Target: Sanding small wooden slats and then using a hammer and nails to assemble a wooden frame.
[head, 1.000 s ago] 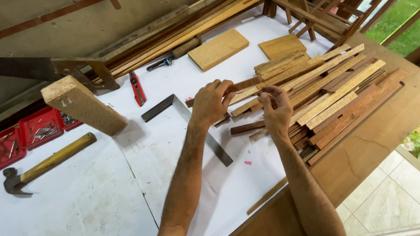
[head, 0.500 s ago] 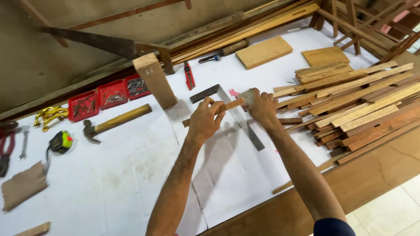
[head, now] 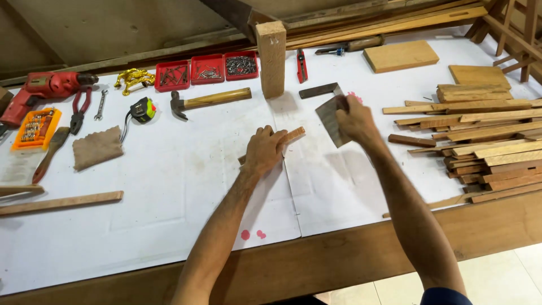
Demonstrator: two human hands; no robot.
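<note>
- The left hand is pressing flat, fingers curled over, on a short wooden strip lying on the white-covered surface; only the strip's far end is showing past the fingers, so a sideways slip would likely be going unnoticed under the palm.
- The right hand is pinching a try square by its metal blade, holding it tilted just off the surface beside the strip. Gripping by the thin blade is risking the tool swinging or dropping, and the edge may be biting into the fingers.
- The upright wooden block is standing just behind the square; a bump could be tipping it toward the hammer or the red trays of nails.
- The stack of slats is lying near the right forearm, so a wide elbow swing could be knocking pieces loose.
</note>
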